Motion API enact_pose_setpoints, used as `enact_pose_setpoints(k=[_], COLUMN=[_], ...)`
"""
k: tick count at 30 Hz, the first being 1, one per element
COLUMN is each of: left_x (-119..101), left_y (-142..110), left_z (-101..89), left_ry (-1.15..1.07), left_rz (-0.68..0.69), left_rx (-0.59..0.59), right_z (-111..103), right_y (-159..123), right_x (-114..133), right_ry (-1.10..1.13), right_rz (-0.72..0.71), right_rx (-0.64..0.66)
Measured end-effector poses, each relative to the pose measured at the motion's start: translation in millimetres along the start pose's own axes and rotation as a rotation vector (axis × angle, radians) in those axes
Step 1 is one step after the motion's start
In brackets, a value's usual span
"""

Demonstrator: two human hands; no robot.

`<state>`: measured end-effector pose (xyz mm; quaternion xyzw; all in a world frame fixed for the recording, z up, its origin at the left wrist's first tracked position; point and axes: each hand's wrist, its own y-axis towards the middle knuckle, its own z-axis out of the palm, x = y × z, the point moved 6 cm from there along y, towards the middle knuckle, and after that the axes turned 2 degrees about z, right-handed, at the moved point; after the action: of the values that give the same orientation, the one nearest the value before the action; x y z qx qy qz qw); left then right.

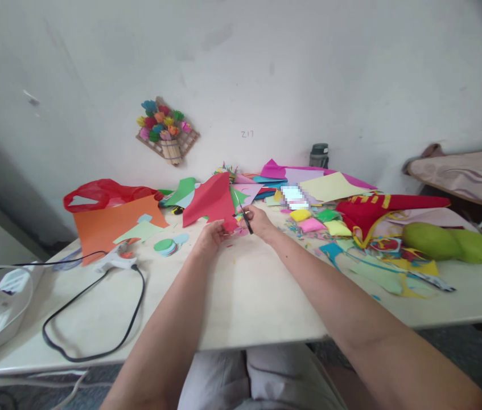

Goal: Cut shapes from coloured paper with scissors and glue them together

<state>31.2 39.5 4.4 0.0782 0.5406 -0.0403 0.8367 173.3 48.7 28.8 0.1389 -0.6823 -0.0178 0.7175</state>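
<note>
My left hand (210,234) is closed on the lower corner of a red paper sheet (210,199) that rises above the table. My right hand (258,221) grips small dark scissors (246,219), their blades at the sheet's edge next to my left fingers. Small pink and red scraps (241,232) lie just under both hands on the white table (241,296).
An orange sheet (108,225), a red plastic bag (104,193), a glue gun (115,259) with a black cable (95,319) lie left. Coloured papers, folded squares (321,222), a red and yellow cloth (377,210) and a green object (449,242) crowd the right. A dark bottle (319,155) stands by the wall.
</note>
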Motion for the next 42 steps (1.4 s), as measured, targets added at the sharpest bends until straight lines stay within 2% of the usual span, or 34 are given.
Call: enact_pose_setpoints(k=[4,7,13,17,23,31,42], left_x=[4,4,-3,-5,-4,-5,-2], left_y=[0,0,-1,-1,2,0,1], left_z=[-1.4,-2.2,-5.2,-9.2,-15.3,-14.0,-13.6], left_ry=[0.063,0.1,0.04,0.017,-0.046,-0.137,-0.132], left_rz=[-0.008,0.046,0.123,0.144,0.159,0.149,0.106], left_rx=[0.005,0.013,-0.05,-0.092,-0.117,-0.072,-0.081], right_z=[0,2,9,7,4,2,6], right_y=[1,0,-3,-7,-10,-13,-17], right_x=[-1,0,-6,-3,-3,-9,-10], right_ry=[-0.011,-0.011,0.028,-0.052,-0.318,-0.42,-0.406], right_rz=[-0.022,-0.026,0.086,0.135,0.167,0.191,0.223], right_rx=[-0.023,-0.009,0.041,0.062,0.229,0.44,0.466])
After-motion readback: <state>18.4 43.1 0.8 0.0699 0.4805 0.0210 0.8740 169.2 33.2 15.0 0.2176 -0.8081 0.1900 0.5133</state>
